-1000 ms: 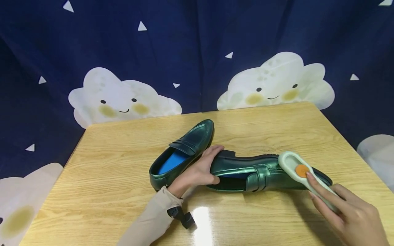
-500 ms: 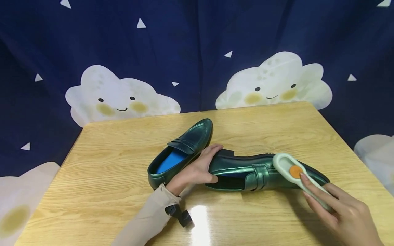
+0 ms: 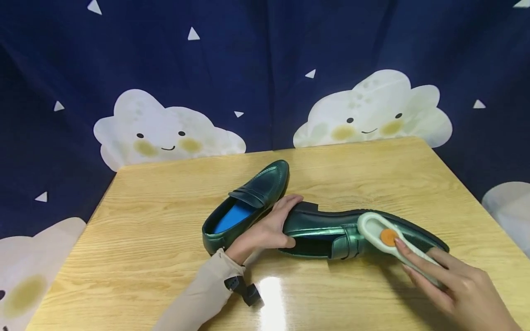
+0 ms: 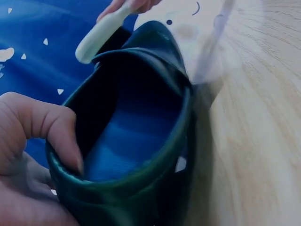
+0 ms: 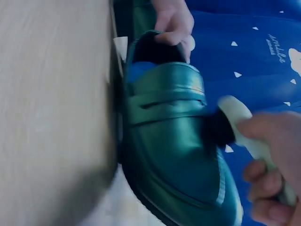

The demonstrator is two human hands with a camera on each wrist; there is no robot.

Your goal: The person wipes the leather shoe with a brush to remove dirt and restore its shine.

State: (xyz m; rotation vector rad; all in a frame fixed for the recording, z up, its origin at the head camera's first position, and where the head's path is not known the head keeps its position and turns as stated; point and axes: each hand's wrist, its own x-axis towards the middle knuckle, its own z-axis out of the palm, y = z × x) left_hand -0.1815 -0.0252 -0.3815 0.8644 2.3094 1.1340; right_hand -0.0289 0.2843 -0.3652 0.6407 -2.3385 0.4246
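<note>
A dark green loafer (image 3: 314, 225) lies on its side, its toe toward the right. My left hand (image 3: 269, 232) grips its heel; in the left wrist view the thumb (image 4: 66, 141) hooks inside the opening over the blue insole (image 4: 127, 141). My right hand (image 3: 459, 280) holds a pale green shoe brush (image 3: 370, 230) by the handle, one finger at its orange round button (image 3: 388, 237). In the right wrist view the brush's dark bristles (image 5: 220, 128) touch the loafer's side near the strap (image 5: 164, 106).
The matching loafer (image 3: 265, 184) stands upright on the wooden table (image 3: 145, 220), just left of the gripped one. Behind the table hangs a navy curtain (image 3: 265, 69) with clouds and white triangles. A black strap (image 3: 242, 289) hangs from the left wrist.
My right hand has slid the brush leftward along the loafer, from near the toe toward the strap. The left hand keeps its grip on the heel, and both shoes stay in place.
</note>
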